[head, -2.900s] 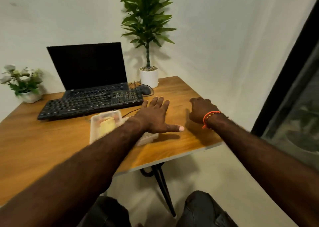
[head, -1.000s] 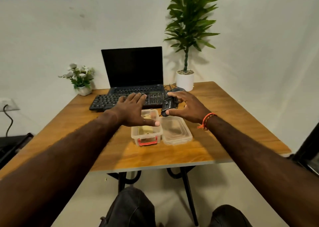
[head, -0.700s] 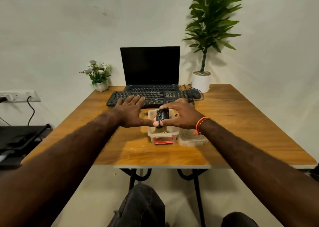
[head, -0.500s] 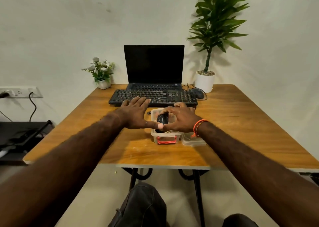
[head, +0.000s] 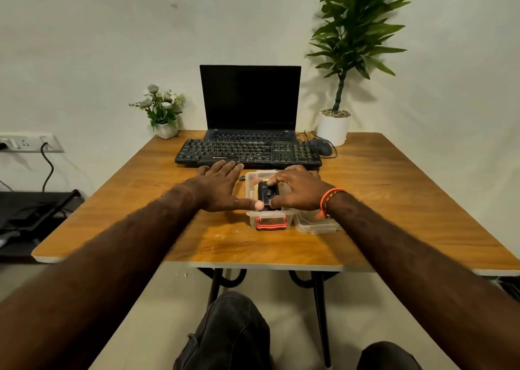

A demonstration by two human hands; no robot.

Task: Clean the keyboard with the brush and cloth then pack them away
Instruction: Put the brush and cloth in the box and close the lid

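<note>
A clear plastic box [head: 254, 213] with a red latch sits mid-table, its lid [head: 315, 224] lying beside it on the right. My right hand [head: 298, 190] holds a small black brush [head: 267, 193] over the open box, fingers pinched on its two ends. My left hand [head: 222, 186] lies flat on the table just left of the box, fingers spread, thumb touching the box's rim. The black keyboard [head: 247, 152] lies just behind the box, in front of a laptop [head: 250, 102]. The cloth is not distinguishable.
A black mouse [head: 323, 146] and a tall plant in a white pot [head: 333, 126] stand at the back right. A small flower pot [head: 166, 129] is at the back left. The wooden table [head: 394, 200] has its front edge near my knees.
My right hand picked up the black brush near the keyboard and carried it back over the open box. My left hand stayed flat beside the box. The camera view swung leftward.
</note>
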